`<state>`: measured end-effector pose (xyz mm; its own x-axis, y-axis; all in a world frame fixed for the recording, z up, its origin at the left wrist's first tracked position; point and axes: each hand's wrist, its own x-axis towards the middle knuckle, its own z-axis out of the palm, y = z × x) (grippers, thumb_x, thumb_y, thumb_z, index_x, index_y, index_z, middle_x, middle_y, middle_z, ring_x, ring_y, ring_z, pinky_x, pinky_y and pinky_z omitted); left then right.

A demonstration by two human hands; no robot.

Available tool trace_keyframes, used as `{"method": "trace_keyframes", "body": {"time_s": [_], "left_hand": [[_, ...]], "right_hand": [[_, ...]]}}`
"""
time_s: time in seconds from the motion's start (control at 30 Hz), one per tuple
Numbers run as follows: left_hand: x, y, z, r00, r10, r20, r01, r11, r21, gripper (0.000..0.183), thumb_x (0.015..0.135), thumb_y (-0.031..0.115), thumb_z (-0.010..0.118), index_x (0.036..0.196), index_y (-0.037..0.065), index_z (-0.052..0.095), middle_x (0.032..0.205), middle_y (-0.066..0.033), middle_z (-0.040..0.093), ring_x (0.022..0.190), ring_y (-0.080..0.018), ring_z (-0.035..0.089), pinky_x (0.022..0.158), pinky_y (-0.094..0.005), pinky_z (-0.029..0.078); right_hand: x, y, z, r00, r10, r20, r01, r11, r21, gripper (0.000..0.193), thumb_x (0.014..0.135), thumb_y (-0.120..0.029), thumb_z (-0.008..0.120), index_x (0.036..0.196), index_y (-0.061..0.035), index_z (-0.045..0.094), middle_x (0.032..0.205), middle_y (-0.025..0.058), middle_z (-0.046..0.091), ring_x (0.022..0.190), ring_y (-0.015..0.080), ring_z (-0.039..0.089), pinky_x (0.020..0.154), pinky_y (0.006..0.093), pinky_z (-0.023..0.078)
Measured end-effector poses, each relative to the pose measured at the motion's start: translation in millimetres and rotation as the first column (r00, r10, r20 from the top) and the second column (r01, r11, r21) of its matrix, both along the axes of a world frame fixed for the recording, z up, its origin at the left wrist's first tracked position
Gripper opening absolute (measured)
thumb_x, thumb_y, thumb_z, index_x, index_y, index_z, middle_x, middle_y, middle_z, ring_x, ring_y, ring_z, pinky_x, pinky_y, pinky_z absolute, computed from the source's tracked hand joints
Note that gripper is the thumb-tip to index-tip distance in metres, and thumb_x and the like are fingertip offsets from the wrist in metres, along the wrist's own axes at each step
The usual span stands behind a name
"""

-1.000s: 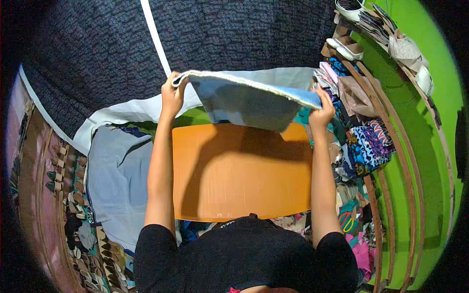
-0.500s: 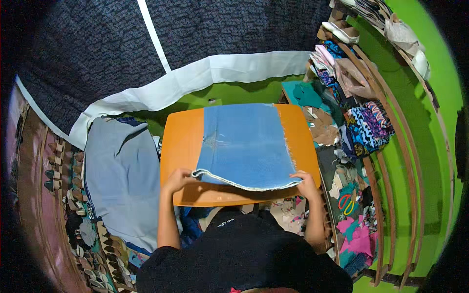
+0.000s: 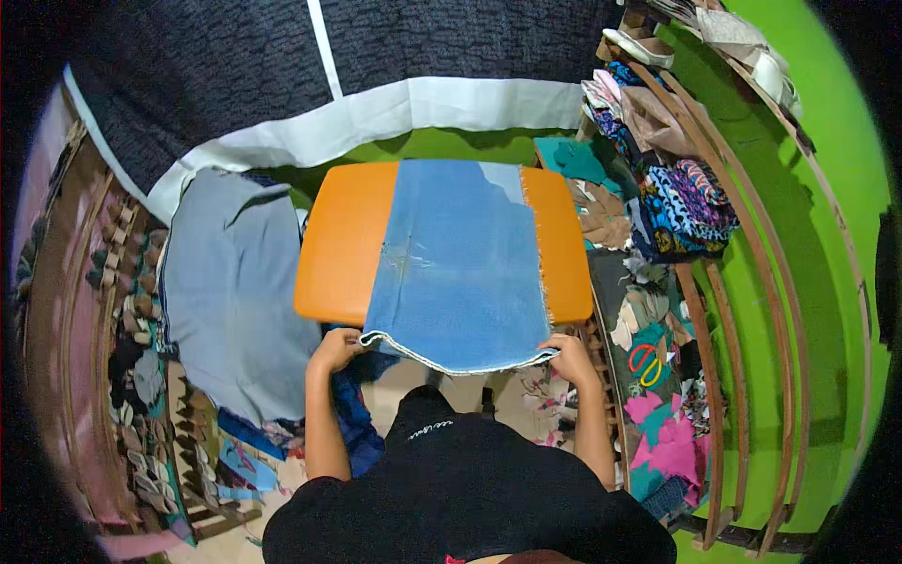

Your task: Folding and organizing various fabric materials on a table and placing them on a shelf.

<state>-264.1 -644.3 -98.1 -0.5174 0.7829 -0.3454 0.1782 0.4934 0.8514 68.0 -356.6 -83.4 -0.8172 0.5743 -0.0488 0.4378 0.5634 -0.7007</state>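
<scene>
A piece of blue denim cloth lies across the orange table, its near end hanging past the front edge. Along the right side its edge is frayed, and a small worn patch shows near its left side. My left hand pinches the near left corner, where the pale hem curls up. At the near right corner my right hand grips the same cloth between thumb and fingers. Between my hands the pale hem sags toward me.
Grey-blue fabric is draped at the left. Beside it, racks hold several shoes. On the right, a shelf carries folded patterned cloth, colourful scraps and scissors with red and yellow handles. A dark curtain hangs behind the table.
The denim has been drawn toward me, and its near end now hangs lower over the table's front edge. Both hands keep their hold on its corners. The view has shifted slightly.
</scene>
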Motion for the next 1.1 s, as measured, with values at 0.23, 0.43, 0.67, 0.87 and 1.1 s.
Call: {"method": "trace_keyframes", "body": {"time_s": [0.23,0.43,0.67,0.87,1.1], "left_hand": [[88,-65,41,0.996,0.023,0.086,-0.01,0.989,-0.149,0.013,0.07,0.011,0.062,0.073,-0.001,0.062,0.061,-0.001,0.056,0.055,-0.0087,0.046,0.052,-0.0246,0.038],[111,-113,71,0.999,-0.035,0.003,0.035,0.959,-0.28,0.026,0.07,0.022,0.066,0.06,0.001,0.057,0.049,0.0034,0.043,0.046,-0.0061,0.036,0.042,-0.026,0.029],[150,-130,145,0.997,0.072,0.028,-0.061,0.954,-0.292,0.033,0.075,0.026,0.062,0.057,-0.001,0.053,0.048,0.0024,0.038,0.046,-0.006,0.033,0.041,-0.0258,0.028],[169,-134,184,0.994,0.036,0.105,-0.029,0.997,-0.066,0.029,0.079,0.022,0.057,0.068,-0.004,0.057,0.052,0.0022,0.043,0.05,-0.0035,0.035,0.043,-0.0224,0.028],[120,-88,205,0.976,0.168,-0.137,-0.108,0.925,0.363,0.02,0.075,0.011,0.054,0.084,-0.006,0.057,0.067,0.0023,0.051,0.063,-0.0054,0.043,0.057,-0.0217,0.037]], "right_hand": [[75,-48,33,0.987,0.034,0.159,0.019,0.947,-0.321,0.011,0.064,-0.006,0.062,0.073,-0.0002,0.063,0.061,0.0048,0.057,0.056,0.0096,0.049,0.051,0.0251,0.038],[111,-54,58,0.943,0.216,0.254,-0.094,0.903,-0.42,0.026,0.066,-0.023,0.069,0.067,0.0011,0.06,0.055,0.0043,0.054,0.05,0.0088,0.047,0.047,0.0252,0.038],[125,-71,119,0.929,0.319,0.185,-0.17,0.816,-0.553,0.026,0.066,-0.022,0.07,0.064,0.0006,0.058,0.053,-0.0015,0.049,0.048,0.0075,0.044,0.045,0.0254,0.036],[125,-53,158,0.726,0.651,-0.221,-0.657,0.563,-0.501,0.025,0.067,-0.016,0.07,0.063,0.003,0.054,0.05,0.0051,0.048,0.047,0.0093,0.042,0.044,0.0267,0.031],[90,-11,175,0.813,0.452,-0.366,-0.576,0.713,-0.4,0.034,0.06,-0.022,0.077,0.057,-0.001,0.05,0.054,0.0068,0.05,0.044,0.0131,0.043,0.042,0.0269,0.029]]}}
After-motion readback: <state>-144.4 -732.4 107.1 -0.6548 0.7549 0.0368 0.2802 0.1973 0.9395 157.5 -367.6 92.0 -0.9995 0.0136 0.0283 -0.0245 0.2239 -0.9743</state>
